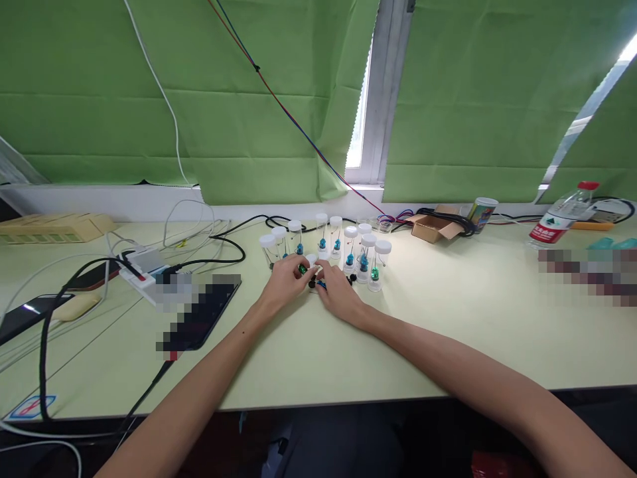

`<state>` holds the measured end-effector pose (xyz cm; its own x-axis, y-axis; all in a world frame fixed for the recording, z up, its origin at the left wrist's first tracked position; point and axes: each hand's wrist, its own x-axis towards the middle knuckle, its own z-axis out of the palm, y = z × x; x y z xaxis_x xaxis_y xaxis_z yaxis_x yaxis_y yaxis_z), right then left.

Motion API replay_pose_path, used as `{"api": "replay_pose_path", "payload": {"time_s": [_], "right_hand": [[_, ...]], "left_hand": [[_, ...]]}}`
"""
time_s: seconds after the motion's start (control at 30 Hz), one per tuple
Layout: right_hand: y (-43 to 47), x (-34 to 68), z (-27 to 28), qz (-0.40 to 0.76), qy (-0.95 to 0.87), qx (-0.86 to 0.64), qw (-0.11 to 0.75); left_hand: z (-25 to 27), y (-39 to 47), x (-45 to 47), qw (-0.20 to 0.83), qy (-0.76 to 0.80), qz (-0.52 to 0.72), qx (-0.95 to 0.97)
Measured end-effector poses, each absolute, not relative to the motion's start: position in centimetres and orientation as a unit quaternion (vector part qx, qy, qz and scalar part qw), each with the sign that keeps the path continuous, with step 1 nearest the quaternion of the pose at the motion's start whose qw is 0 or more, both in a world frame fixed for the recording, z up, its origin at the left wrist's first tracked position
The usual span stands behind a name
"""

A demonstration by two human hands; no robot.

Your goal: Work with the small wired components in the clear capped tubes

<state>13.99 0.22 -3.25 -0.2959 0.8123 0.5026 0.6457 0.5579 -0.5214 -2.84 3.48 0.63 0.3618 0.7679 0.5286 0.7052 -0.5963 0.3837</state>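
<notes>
My left hand [284, 284] is closed, its fingertips around a small green piece [302, 269] at the middle of the table. Close against it, my right hand [341, 293] has its fingers bent and pinched together; what they grip, if anything, is too small to make out. Small blue and black pieces [322, 285] lie under and between the fingers. Behind both hands stand several clear vials [374, 272] with white caps. Most hold something blue with thin wire-like stems, and the rightmost one holds a green piece. A white cap [310, 259] shows just behind my fingertips.
Left of my arm lies a dark phone [212, 315], near a power strip [142, 272] and tangled cables. At the back right are an open cardboard box [434, 227], a can [482, 215] and a red-capped water bottle [560, 216]. Green curtains hang behind the table.
</notes>
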Motion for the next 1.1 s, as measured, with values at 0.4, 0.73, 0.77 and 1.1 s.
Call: {"api": "replay_pose_path", "payload": {"time_s": [0.4,0.73,0.77,1.1], "right_hand": [[0.6,14.1,-3.0,0.055,-0.820,-0.453,0.346],[1.0,14.1,-3.6,0.053,-0.832,-0.445,0.327],[1.0,14.1,-3.6,0.053,-0.832,-0.445,0.326],[1.2,14.1,-3.7,0.062,-0.828,-0.457,0.318]], "left_hand": [[0.0,3.9,-2.3,0.096,0.456,0.429,0.774],[-0.1,3.5,-1.9,0.110,0.468,0.424,0.767],[-0.2,3.5,-1.8,0.108,0.469,0.423,0.768],[-0.1,3.6,-1.8,0.089,0.473,0.406,0.777]]}}
